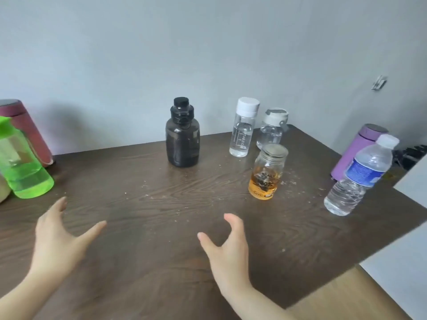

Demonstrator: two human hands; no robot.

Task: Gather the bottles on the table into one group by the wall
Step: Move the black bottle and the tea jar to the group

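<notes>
On the dark wooden table [161, 227] stand several bottles. A dark smoky bottle [182, 139] is near the wall in the middle. To its right are a clear bottle with a white cap [242, 132], a clear bottle with a grey flip lid [271, 130] and a jar with amber liquid [266, 174]. A plastic water bottle with a blue label [360, 176] and a purple flask [355, 151] stand at the right edge. At the left are a green bottle [23, 162] and a maroon flask [27, 132]. My left hand [57, 236] and my right hand [226, 248] hover open over the near table, holding nothing.
A grey wall [208, 54] runs behind the table. The table's right edge drops to a pale floor [346, 296]. A cream object [3, 188] shows at the far left edge. Crumbs are scattered over the tabletop.
</notes>
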